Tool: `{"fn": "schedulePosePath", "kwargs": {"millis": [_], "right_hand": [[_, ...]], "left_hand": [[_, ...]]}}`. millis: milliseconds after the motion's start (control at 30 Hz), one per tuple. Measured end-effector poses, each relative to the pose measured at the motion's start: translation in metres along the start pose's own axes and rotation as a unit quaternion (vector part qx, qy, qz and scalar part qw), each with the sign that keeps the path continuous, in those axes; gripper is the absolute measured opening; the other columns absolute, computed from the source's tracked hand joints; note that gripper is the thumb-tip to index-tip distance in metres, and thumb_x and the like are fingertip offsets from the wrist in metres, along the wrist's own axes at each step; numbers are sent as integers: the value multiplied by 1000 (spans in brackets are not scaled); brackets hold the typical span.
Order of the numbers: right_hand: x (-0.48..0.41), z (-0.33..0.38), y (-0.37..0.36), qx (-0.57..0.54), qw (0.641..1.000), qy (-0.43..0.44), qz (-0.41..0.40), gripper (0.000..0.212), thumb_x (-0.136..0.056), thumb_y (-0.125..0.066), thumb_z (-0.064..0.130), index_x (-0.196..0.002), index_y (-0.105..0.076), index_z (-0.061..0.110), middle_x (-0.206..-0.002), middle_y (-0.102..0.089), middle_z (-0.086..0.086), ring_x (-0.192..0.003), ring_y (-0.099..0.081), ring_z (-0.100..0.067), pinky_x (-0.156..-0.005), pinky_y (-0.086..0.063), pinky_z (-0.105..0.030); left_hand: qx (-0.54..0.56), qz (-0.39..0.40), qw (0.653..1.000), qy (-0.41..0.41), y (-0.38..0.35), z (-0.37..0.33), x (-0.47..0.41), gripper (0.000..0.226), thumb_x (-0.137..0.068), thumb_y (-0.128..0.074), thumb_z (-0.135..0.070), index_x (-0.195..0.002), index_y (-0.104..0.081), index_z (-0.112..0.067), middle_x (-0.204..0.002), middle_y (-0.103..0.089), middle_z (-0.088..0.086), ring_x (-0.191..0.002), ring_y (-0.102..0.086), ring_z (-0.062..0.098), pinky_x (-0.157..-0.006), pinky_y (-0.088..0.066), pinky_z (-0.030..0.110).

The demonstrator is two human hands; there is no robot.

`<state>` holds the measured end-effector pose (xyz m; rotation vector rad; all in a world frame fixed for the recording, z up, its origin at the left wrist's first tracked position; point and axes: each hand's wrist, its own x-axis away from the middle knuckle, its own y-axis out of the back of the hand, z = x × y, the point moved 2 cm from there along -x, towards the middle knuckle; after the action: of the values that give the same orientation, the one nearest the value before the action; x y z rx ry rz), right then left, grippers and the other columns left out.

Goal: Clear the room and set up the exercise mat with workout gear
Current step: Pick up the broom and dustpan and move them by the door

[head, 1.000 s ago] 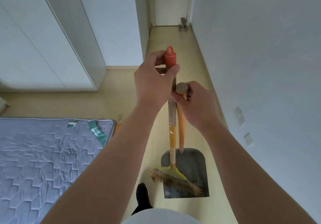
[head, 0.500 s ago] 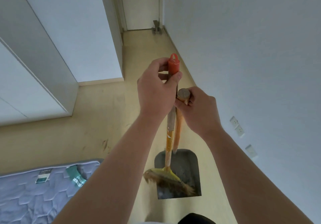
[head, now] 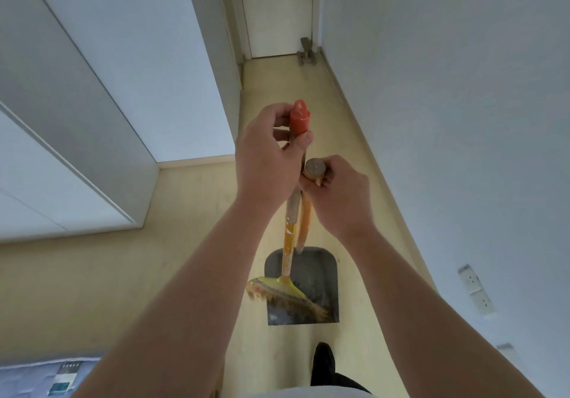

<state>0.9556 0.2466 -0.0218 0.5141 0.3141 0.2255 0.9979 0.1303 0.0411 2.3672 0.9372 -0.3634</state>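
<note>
Along the narrow strip of floor [head: 185, 274] beside the right-hand wall [head: 447, 89], both cleaning tools hang straight down in front of me. My left hand [head: 268, 157] is curled round the broom [head: 290, 237] just under its red cap, thumb pressed on the shaft, and my right hand [head: 339, 200] is wrapped round the wooden top of the dustpan handle [head: 314, 167]. The two shafts touch side by side, the bristles lie across the dark dustpan blade [head: 311, 274], and I cannot tell whether that blade's lower edge meets the floor. My worry is the high grip: holding each long tool only at its very end lets the heavier lower ends swing, so the blade could clip the wall or the sockets [head: 472, 283] low on it, or catch my shoe [head: 324, 363] just behind it. Bristles snagging on the blade could twist the broom out of my fingers, and whatever grit may sit in the pan would spill if it tips. Further ahead, the small object [head: 306, 52] by the door [head: 277, 12] narrows the way. A corner of mattress [head: 46, 379] shows at lower left; no exercise mat is in view.
</note>
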Motion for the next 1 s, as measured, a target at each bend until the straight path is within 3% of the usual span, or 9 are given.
{"fn": "schedulePosePath", "kwargs": {"millis": [200, 400, 567, 833, 1000], "right_hand": [[-112, -11, -22, 1, 1000, 7, 24, 26, -87, -74, 46, -97, -65, 24, -77, -59, 19, -69, -55, -1, -58, -40, -6], [-208, -27, -43, 20, 999, 11, 39, 22, -88, -74, 42, -94, -61, 26, -76, -55, 20, -67, -51, 0, -62, -37, -2], [-290, -40, -70, 60, 997, 21, 37, 22, -88, -72, 47, -92, -60, 29, -75, -56, 19, -68, -54, 0, -55, -34, -10], [-448, -53, -112, 83, 996, -12, 13, 21, -88, -73, 46, -92, -64, 28, -76, -61, 17, -69, -57, -3, -62, -37, -15], [-534, -63, -127, 83, 996, -34, -15, 23, -88, -71, 49, -92, -61, 28, -76, -60, 17, -68, -58, -2, -60, -37, -14]], "left_hand": [[-28, -29, 999, 13, -39, 22, -91, 30, -87, -78, -27, -115, -69, -26, -102, -72, -19, -90, -69, 0, -80, -44, 2], [-29, -26, 999, 14, -78, 59, -173, 29, -88, -78, -26, -115, -69, -27, -102, -71, -20, -91, -68, -1, -86, -49, 11], [-12, -28, 1000, 7, -112, 99, -252, 31, -88, -77, -30, -118, -69, -32, -100, -70, -24, -91, -69, 1, -88, -55, 24], [21, 31, 999, 10, -173, 155, -414, 32, -88, -78, -28, -118, -69, -32, -102, -70, -23, -91, -68, -2, -83, -50, 11], [35, 63, 997, 4, -210, 169, -497, 28, -90, -76, -29, -117, -68, -34, -102, -71, -24, -93, -67, -4, -89, -55, 22]]}}
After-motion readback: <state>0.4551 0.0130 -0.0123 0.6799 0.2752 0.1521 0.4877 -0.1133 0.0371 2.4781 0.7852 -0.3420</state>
